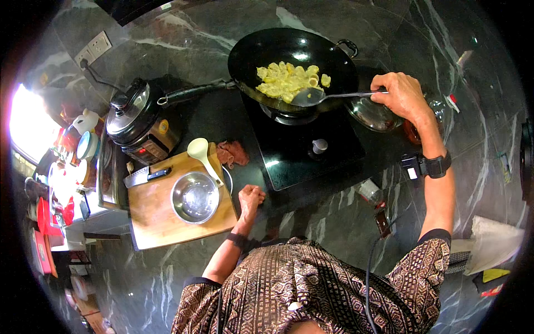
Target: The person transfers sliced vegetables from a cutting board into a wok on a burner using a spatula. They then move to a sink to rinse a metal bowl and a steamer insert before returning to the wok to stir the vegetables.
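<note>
My right hand point(396, 94) grips the handle of a metal spatula point(311, 97). Its blade lies in a black wok point(258, 50), at the near side of a heap of yellow food pieces point(288, 79). The wok sits on the burner of a black glass stove point(300, 154) with a single knob point(320, 146). Curled into a loose fist, my left hand point(251, 198) rests at the counter edge and seems to hold nothing. Just left of it is a wooden cutting board point(154, 225) bearing a steel bowl point(195, 197), a cream ladle point(201, 152) and a knife point(146, 177).
The wok's long handle point(196, 92) points left toward an electric pressure cooker point(142, 125), plugged into a wall socket point(92, 49). A reddish cloth point(232, 153) lies behind the board. Under my right forearm is a glass lid point(373, 112). Crowded dishes point(86, 146) stand far left.
</note>
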Tool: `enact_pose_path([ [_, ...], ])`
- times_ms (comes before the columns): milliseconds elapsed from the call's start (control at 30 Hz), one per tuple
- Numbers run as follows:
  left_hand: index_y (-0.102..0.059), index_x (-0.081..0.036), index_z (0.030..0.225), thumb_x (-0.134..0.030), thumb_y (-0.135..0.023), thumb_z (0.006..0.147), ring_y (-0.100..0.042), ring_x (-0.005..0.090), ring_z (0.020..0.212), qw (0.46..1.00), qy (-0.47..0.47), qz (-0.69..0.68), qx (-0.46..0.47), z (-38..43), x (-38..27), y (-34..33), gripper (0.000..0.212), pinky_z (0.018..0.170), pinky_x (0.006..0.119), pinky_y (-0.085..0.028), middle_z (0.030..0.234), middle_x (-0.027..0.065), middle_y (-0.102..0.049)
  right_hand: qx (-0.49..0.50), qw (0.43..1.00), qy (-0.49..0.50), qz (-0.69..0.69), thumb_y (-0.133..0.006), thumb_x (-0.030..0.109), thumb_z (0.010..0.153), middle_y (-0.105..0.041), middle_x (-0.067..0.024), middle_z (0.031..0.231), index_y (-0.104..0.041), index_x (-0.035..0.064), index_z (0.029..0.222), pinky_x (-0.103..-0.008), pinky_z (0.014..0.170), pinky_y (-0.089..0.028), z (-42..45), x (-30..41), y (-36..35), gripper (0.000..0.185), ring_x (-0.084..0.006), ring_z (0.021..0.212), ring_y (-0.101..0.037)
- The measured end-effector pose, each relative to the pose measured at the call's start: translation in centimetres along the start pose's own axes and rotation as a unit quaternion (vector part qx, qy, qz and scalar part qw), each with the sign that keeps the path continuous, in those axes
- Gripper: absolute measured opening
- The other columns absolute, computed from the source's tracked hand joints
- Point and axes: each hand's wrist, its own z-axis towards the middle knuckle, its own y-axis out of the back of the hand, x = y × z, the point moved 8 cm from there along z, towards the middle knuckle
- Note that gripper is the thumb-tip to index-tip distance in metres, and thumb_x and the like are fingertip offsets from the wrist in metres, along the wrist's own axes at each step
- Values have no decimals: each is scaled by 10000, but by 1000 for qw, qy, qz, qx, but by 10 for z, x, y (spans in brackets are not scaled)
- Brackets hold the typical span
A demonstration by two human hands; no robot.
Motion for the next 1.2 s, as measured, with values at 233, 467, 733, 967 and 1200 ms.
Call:
enact_pose_path([
  [233,-602,29,887,-103,-545,897,-567,136,500,996,23,-19,-82,4,11,5,144,445,250,-456,687,114,-652,104,992,25,-66,-736,208,673,-673,-140,801,-702,59,786,-403,712,-494,42,-21,14,191,-318,812,-654],
  [467,-589,-10,885,-138,-550,929,-565,126,471,978,-51,11,-200,-4,9,0,141,432,250,-455,663,77,-633,135,979,131,-78,-723,217,698,-659,-137,753,-700,50,772,-392,707,-498,71,-34,3,185,-303,784,-651],
  [733,-573,-49,855,-123,-583,920,-565,124,506,943,-126,64,-301,-21,8,-5,99,475,278,-465,632,40,-589,132,973,185,-42,-625,199,840,-671,-177,845,-603,53,944,-495,740,-521,74,-25,-95,181,-372,859,-655],
  [967,-571,-72,866,-114,-602,879,-594,296,570,808,-244,379,-379,-32,-14,-21,54,539,385,-473,651,122,-594,19,986,163,41,-613,175,863,-660,-147,848,-587,70,977,-480,700,-487,103,-39,-135,157,-358,834,-643],
  [1200,-542,-89,842,-121,-613,855,-600,335,607,811,-249,380,-368,-30,-19,-21,78,547,426,-467,664,123,-596,-56,982,122,132,-660,210,825,-652,-81,828,-631,136,981,-434,658,-498,75,-65,-124,175,-315,776,-648],
])
